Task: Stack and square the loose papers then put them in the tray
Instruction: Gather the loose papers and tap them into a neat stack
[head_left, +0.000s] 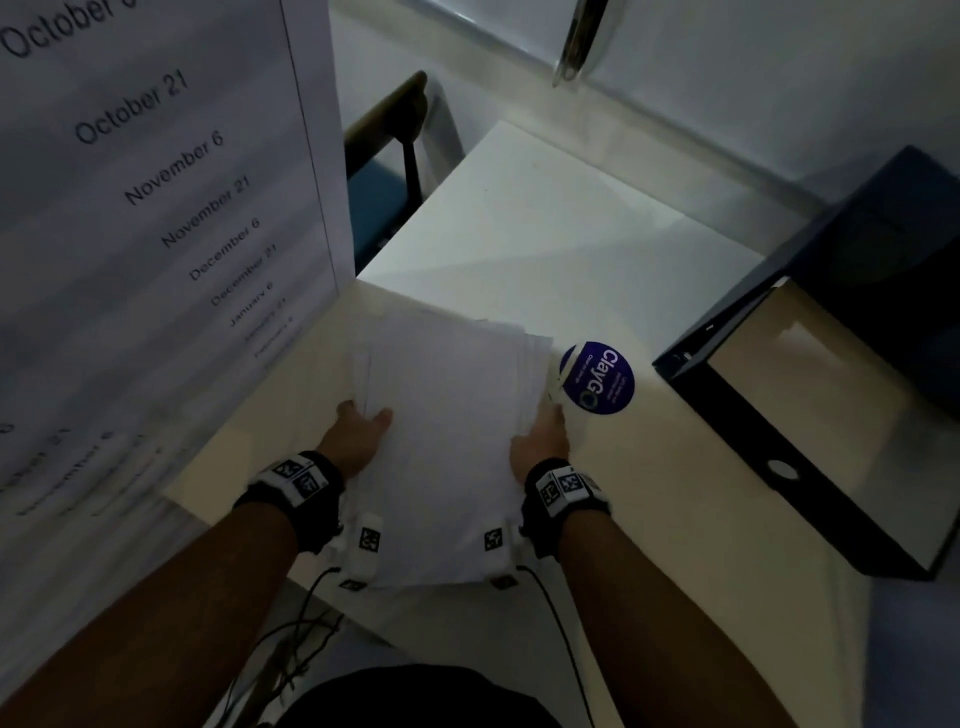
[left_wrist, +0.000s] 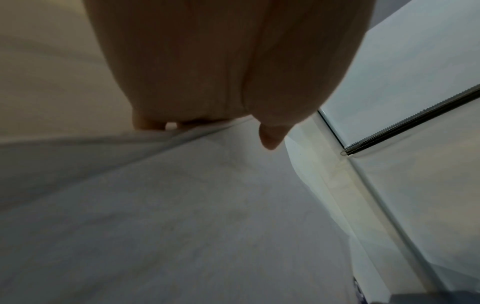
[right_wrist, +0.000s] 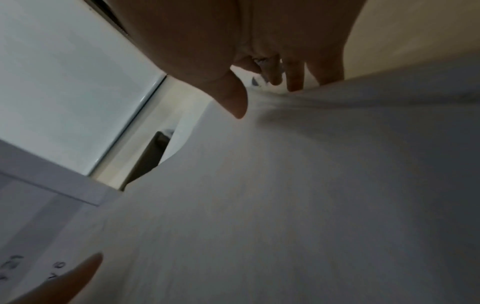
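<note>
Stack of white papers (head_left: 447, 441) held just above the cream tabletop (head_left: 675, 493), near its front edge, far edges fanned and uneven. Gripped on both long sides: left hand (head_left: 358, 436) on the left edge, thumb lying on the top sheet, fingers tucked under and out of sight from the head view. From the left wrist view, thumb tip (left_wrist: 270, 139) over the sheet, fingertips (left_wrist: 153, 123) curled at the paper's edge. Right hand (head_left: 540, 441) on the right edge, thumb on top; from the right wrist view, fingers (right_wrist: 294, 82) slightly apart and bent down at the paper's edge, thumb (right_wrist: 233, 102) pointing over the sheet. Hard to tell how far under those fingers reach.

Just beside the stack's right far corner, a round blue sticker (head_left: 600, 378) reading "ClayGo". Further right, well apart, the dark tray (head_left: 769, 447), open and showing the cream surface through its bottom. On the left, close to the camera, a large printed sheet of dates (head_left: 156, 182), blurred. Beyond the table, a white cabinet top (head_left: 545, 223) and a chair back (head_left: 389, 109).
</note>
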